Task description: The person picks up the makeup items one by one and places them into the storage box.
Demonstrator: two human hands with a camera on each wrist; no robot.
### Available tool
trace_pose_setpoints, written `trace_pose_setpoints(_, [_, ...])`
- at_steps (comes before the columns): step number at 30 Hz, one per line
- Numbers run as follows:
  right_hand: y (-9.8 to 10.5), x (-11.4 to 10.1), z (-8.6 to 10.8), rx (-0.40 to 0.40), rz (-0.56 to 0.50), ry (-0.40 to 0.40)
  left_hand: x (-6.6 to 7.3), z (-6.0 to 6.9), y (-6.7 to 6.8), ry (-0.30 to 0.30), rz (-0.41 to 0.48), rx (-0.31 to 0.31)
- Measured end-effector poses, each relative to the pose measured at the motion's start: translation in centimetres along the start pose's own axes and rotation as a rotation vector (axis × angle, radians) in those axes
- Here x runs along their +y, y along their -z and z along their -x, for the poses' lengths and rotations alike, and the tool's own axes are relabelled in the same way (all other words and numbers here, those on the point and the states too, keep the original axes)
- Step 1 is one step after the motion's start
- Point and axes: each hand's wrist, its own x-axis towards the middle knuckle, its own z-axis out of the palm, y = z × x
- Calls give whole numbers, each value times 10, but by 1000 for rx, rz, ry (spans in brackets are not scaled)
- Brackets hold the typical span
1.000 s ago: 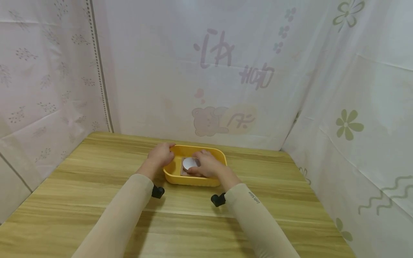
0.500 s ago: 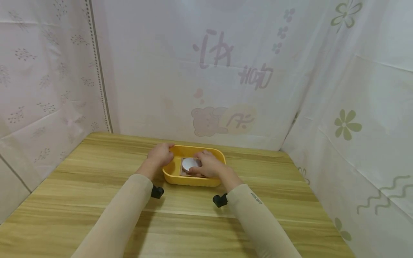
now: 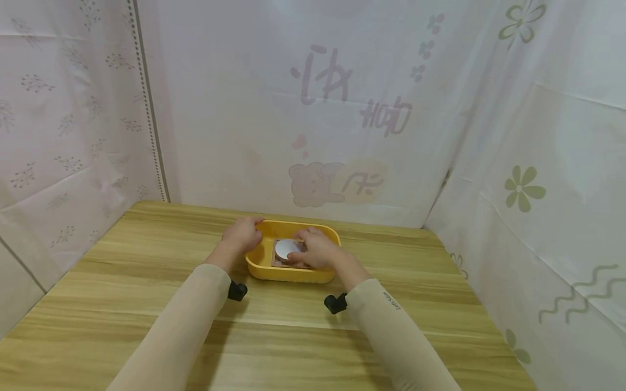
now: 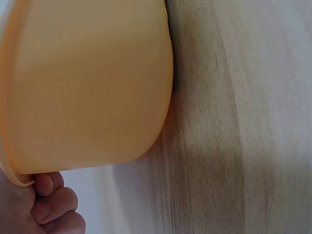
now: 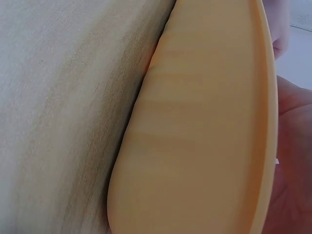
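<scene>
A yellow rectangular basin (image 3: 288,275) with rounded corners sits on the wooden table. My left hand (image 3: 242,234) grips its left rim, thumb inside; the left wrist view shows curled fingers (image 4: 57,204) below the rim. Inside the basin lies a flat brown square piece (image 3: 277,263) with a grid-like pattern. Over it is a white round disc (image 3: 287,248) with a brownish edge. My right hand (image 3: 317,250) reaches into the basin and holds the disc at its right side, thumb at the near edge. Its other fingers are partly hidden. In the right wrist view the basin wall (image 5: 195,122) covers most of the hand.
The wood-grain table (image 3: 274,347) extends around the basin on all sides. Pale printed cloth (image 3: 235,108) hangs behind it and at both sides. A black wrist mount (image 3: 237,291) sticks out under the left sleeve, another (image 3: 335,303) beside the right.
My right hand and thumb have shifted slightly right relative to the disc, and a little more of the brown piece shows. The left hand keeps its grip on the basin.
</scene>
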Motion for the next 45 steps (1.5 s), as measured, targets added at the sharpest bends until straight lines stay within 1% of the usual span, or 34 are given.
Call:
trace_pose_setpoints(8, [4, 0, 4, 2, 24, 4, -2, -4, 0, 10, 8, -26])
trace_pose_setpoints(15, [8, 2, 11, 5, 11, 2, -3, -5, -1, 2, -4, -10])
trace_pose_setpoints(24, [18, 8, 24, 16, 3, 49, -3, -5, 0, 7, -5, -18])
trace_pose_setpoints(32, [27, 14, 39, 27, -37, 50, -1, -4, 1, 8, -10, -18])
trace_pose_setpoints(40, [37, 22, 54, 53, -20, 53, -1, -4, -2, 19, 8, -17])
trace_pose_setpoints(45, [39, 27, 65, 52, -33, 56, -2, -3, -4, -1, 1, 2])
